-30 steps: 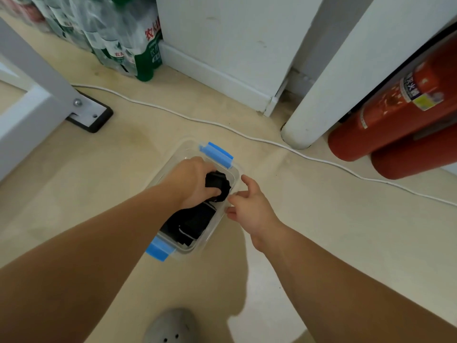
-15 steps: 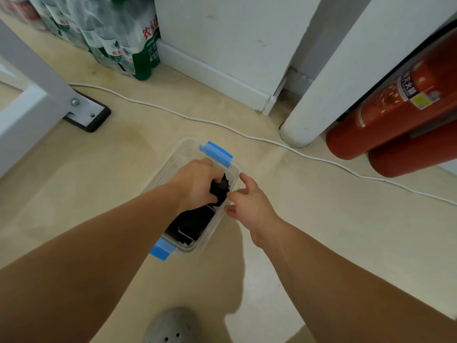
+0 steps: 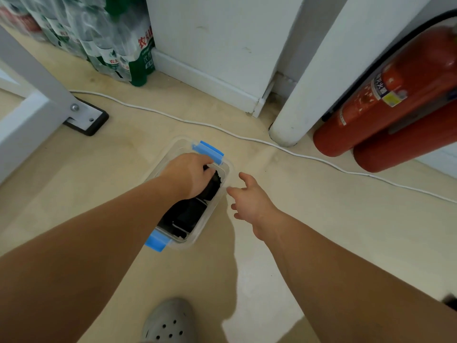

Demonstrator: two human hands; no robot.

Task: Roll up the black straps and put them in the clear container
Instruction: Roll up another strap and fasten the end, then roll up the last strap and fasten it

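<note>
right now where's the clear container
Head view, centre: the clear container sits on the floor under the left hand, which grips a black strap inside it, just left of the right hand.

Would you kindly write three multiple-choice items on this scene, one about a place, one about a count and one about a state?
1. Where is the left hand?
A. Inside the clear container, on a rolled black strap
B. On the white cable
C. On the grey clog

2. How many red fire extinguishers lie at the right?
A. One
B. Two
C. Four

3. What is the state of the right hand?
A. Gripping a blue latch
B. Open, holding nothing
C. Curled round a strap

Answers:
1 A: its fingers curl over the strap within the container's walls.
2 B: two red cylinders lie side by side.
3 B: its fingers are spread beside the container and grip nothing.
</note>
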